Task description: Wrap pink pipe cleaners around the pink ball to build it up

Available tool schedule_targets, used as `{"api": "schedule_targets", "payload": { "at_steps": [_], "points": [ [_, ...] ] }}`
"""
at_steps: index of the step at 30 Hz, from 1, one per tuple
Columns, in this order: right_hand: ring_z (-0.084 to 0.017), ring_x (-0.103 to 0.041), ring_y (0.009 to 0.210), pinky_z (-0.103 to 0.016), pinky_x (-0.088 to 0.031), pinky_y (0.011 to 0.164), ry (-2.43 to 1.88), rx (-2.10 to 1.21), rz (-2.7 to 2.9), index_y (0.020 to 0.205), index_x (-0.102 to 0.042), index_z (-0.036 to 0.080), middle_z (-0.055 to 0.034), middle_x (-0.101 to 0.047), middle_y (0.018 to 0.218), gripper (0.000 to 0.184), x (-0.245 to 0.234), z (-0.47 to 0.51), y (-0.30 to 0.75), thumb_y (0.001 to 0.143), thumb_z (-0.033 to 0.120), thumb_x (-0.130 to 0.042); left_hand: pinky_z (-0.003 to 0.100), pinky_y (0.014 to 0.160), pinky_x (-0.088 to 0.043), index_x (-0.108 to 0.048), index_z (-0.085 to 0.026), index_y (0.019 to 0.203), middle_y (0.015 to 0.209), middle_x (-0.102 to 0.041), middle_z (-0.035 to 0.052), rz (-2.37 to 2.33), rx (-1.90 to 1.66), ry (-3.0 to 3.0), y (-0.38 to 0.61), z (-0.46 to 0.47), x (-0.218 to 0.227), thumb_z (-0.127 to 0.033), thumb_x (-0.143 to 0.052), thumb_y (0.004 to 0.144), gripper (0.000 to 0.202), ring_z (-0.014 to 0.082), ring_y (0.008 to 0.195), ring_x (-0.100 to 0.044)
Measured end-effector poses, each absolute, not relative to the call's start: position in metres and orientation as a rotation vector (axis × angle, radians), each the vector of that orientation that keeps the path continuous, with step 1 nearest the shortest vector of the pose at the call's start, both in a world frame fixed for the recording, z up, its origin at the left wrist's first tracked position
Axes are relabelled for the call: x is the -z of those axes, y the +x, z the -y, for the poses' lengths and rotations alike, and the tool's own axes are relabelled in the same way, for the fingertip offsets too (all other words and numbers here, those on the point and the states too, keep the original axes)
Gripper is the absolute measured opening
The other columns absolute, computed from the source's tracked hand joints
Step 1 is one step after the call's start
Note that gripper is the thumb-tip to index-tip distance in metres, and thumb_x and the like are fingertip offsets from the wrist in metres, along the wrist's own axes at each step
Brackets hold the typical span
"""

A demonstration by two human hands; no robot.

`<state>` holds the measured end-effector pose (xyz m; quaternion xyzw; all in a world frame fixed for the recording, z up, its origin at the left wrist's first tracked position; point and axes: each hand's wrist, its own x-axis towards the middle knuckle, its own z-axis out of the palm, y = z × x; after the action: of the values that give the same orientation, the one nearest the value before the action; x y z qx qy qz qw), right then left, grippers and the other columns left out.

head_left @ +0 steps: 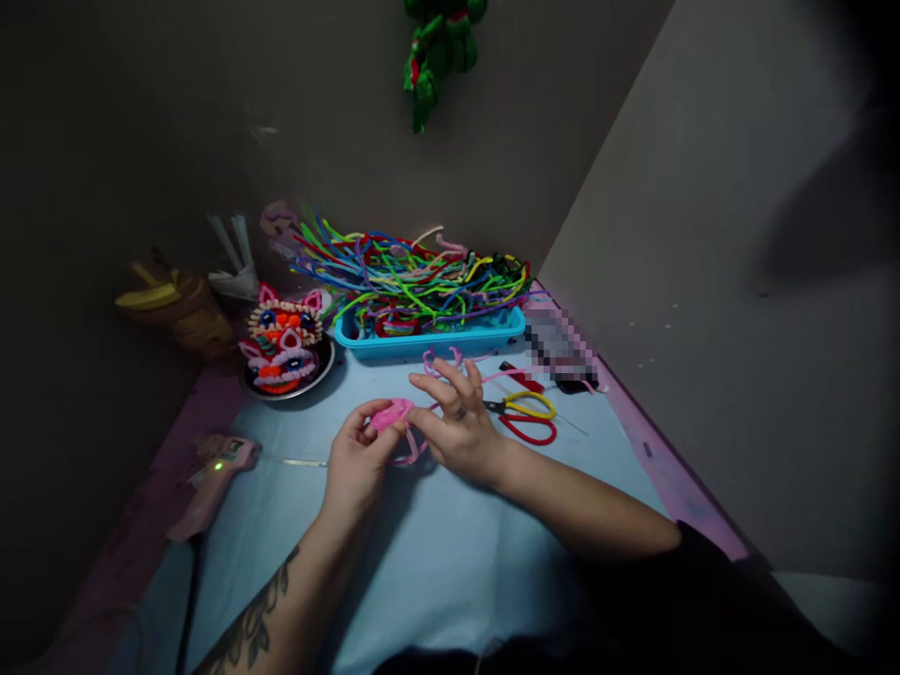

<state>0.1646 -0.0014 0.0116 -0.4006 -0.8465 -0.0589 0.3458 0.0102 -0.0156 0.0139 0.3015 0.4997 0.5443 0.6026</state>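
My left hand (357, 461) is closed around a coiled pink pipe cleaner piece (394, 413), pinching it between thumb and fingers. A loose loop of pink pipe cleaner (412, 455) hangs below it. My right hand (464, 422) is at its right, the nearest digit touching the edge of the coil and the other fingers stretched out and apart. A pink strand runs behind this hand toward the right. Just past the right hand lie scissors (529, 418) with one yellow and one red handle. Curled pink pipe cleaners (442, 360) rest beyond my fingers.
A blue tray (436, 345) heaped with colourful pipe cleaners stands at the back. Left of it, a bowl (324, 375) holds fuzzy animal-face pieces. A pink glue gun (217, 487) with a lit green light and cord lies at the left. Walls close in behind and right.
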Motion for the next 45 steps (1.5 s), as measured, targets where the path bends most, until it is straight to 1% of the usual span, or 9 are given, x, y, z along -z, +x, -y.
{"api": "schedule_targets", "payload": {
  "at_steps": [3,7,10,16,24,30,36,41,45],
  "points": [
    [-0.026,-0.027,0.137,-0.054,-0.011,0.116,-1.079,0.217,2.161,0.09,-0.064,0.026,-0.0042,-0.051,0.133,0.016,-0.014,-0.001,0.164,0.085,0.018,-0.052,0.025,0.06,-0.047,-0.062,-0.016,0.098,0.075,-0.069,0.0025,-1.116,-1.253,0.714,0.007,0.015,-0.014,-0.031,-0.082,0.058,0.048,0.013,0.061,-0.061],
    [-0.029,-0.026,0.136,-0.056,-0.019,0.113,-1.174,0.122,2.096,0.087,-0.065,0.023,-0.0073,-0.049,0.133,0.013,-0.019,-0.005,0.165,0.084,0.021,-0.052,0.032,0.075,-0.05,-0.064,-0.017,0.106,0.103,-0.067,0.009,-0.947,-1.304,0.673,0.007,0.015,-0.014,-0.043,-0.068,0.075,0.04,0.0197,0.088,-0.064],
    [-0.028,-0.029,0.135,-0.053,-0.024,0.112,-1.159,0.055,2.062,0.092,-0.065,0.023,-0.009,-0.051,0.129,0.014,-0.02,-0.004,0.165,0.084,0.025,-0.054,0.034,0.082,-0.049,-0.063,-0.017,0.11,0.109,-0.066,0.0104,-0.867,-1.327,0.655,0.008,0.016,-0.013,-0.043,-0.061,0.081,0.039,0.0212,0.098,-0.062],
    [-0.027,-0.034,0.131,-0.052,-0.024,0.112,-1.107,0.152,2.109,0.106,-0.062,0.025,-0.0084,-0.053,0.128,0.023,-0.013,0.0,0.161,0.084,0.025,-0.055,0.035,0.085,-0.048,-0.064,-0.017,0.112,0.108,-0.068,0.0115,-0.926,-1.311,0.74,0.011,0.019,-0.011,-0.045,-0.061,0.08,0.042,0.0229,0.099,-0.062],
    [-0.027,-0.036,0.129,-0.05,-0.028,0.11,-1.077,0.218,2.071,0.099,-0.064,0.023,-0.0086,-0.054,0.125,0.018,-0.012,0.0,0.159,0.083,0.024,-0.056,0.041,0.092,-0.044,-0.066,-0.014,0.111,0.11,-0.068,0.0118,-1.164,-1.3,0.995,0.009,0.02,-0.005,-0.05,-0.056,0.082,0.047,0.0268,0.106,-0.059],
    [-0.028,-0.036,0.128,-0.05,-0.03,0.108,-1.097,0.086,2.052,0.091,-0.067,0.025,-0.0065,-0.052,0.128,0.014,-0.019,0.001,0.159,0.081,0.023,-0.058,0.036,0.097,-0.04,-0.068,-0.018,0.109,0.114,-0.067,0.0096,-1.185,-1.252,1.133,0.007,0.022,-0.006,-0.045,-0.052,0.086,0.039,0.0233,0.109,-0.058],
    [-0.028,-0.034,0.13,-0.05,-0.031,0.109,-1.081,-0.127,2.04,0.106,-0.061,0.021,-0.0107,-0.047,0.13,0.026,-0.023,-0.004,0.163,0.08,0.026,-0.058,0.032,0.09,-0.045,-0.063,-0.025,0.114,0.119,-0.062,0.0065,-1.016,-1.366,0.93,0.002,0.015,0.0,-0.035,-0.064,0.081,0.035,0.0198,0.105,-0.059],
    [-0.028,-0.029,0.134,-0.051,-0.026,0.111,-1.119,-0.248,2.016,0.094,-0.066,0.022,-0.0099,-0.045,0.132,0.016,-0.021,-0.007,0.163,0.082,0.027,-0.056,0.03,0.085,-0.048,-0.058,-0.026,0.12,0.108,-0.066,0.0058,-0.985,-1.393,0.92,-0.004,0.013,0.0,-0.03,-0.066,0.079,0.042,0.0165,0.094,-0.062],
    [-0.028,-0.024,0.138,-0.052,-0.021,0.113,-1.183,-0.499,1.915,0.086,-0.068,0.022,-0.0086,-0.042,0.138,0.012,-0.018,-0.009,0.16,0.079,0.03,-0.063,0.029,0.086,-0.048,-0.054,-0.025,0.126,0.113,-0.065,0.0077,-1.059,-1.379,1.109,-0.002,0.014,-0.004,-0.031,-0.065,0.08,0.048,0.0177,0.099,-0.062]
  ]
}}
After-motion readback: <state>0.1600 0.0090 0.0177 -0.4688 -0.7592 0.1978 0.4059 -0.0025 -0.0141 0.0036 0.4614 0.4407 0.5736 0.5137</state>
